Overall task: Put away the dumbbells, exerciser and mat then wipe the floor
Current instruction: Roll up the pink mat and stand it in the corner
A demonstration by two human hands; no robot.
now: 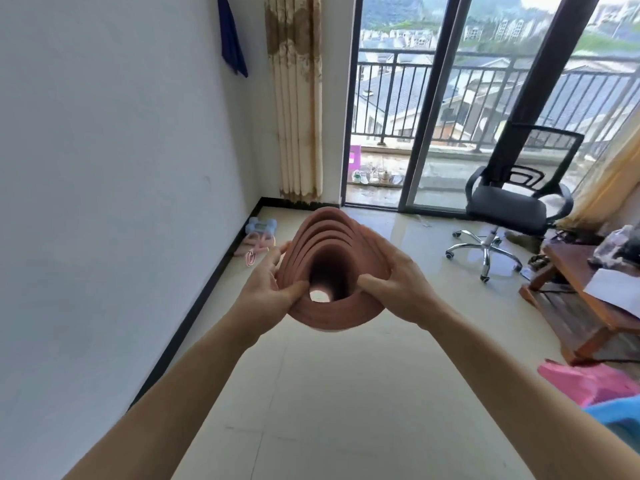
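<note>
2 hands | left hand [268, 289], right hand [398, 287] grip rolled mat [332, 258] between

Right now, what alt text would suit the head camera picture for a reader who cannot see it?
The left hand and right hand hold a rolled-up mat end-on above a tiled floor. Blue dumbbells and a pink exerciser lie by the wall; an office chair stands near the balcony door.

A black office chair [509, 206] is standing far right, before the sliding glass door [429, 98]. A patterned curtain [298, 98] is hanging in the far corner, with a blue cloth [232, 36] hanging left of it. Shoes [375, 175] are lying in a row beyond the door, near the railing [391, 95]. A wooden table [571, 271] is standing at the right, carrying white paper [616, 289].
</note>
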